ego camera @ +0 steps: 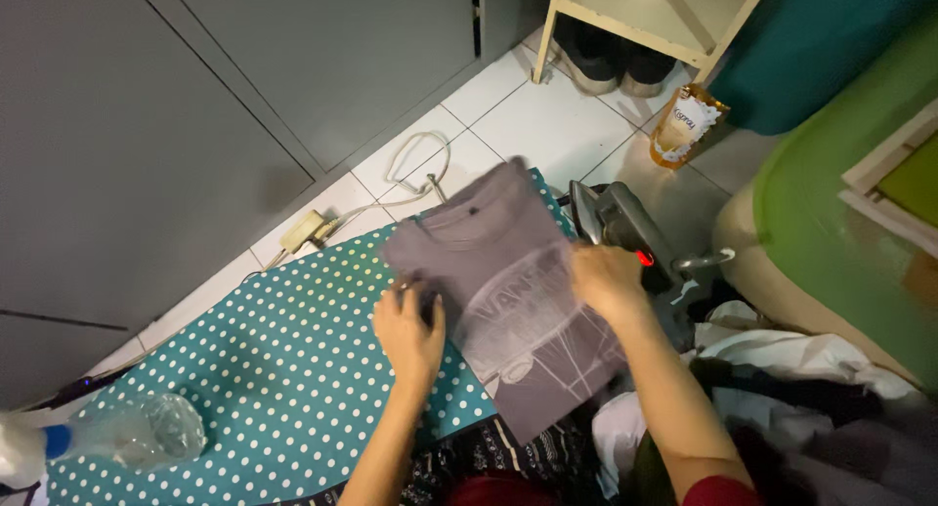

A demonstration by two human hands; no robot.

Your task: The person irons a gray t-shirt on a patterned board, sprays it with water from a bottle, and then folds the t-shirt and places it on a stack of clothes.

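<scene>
Fingers of the left hand [410, 330] lay flat and slightly spread on the left edge of the folded grey cotton T-shirt with a pale printed front [513, 301]; those of the right hand [604, 279], blurred, seemed pressed down on its right edge, though I could not tell their spread. The shirt lay at the twelve o'clock end of the teal, white-dotted ironing surface [283, 369]. Smoothing well probably meant keeping both palms flat and edges aligned, away from the grey electric iron [620, 223] at one o'clock. A clear plastic spray bottle [127, 433] lay at eight o'clock.
</scene>
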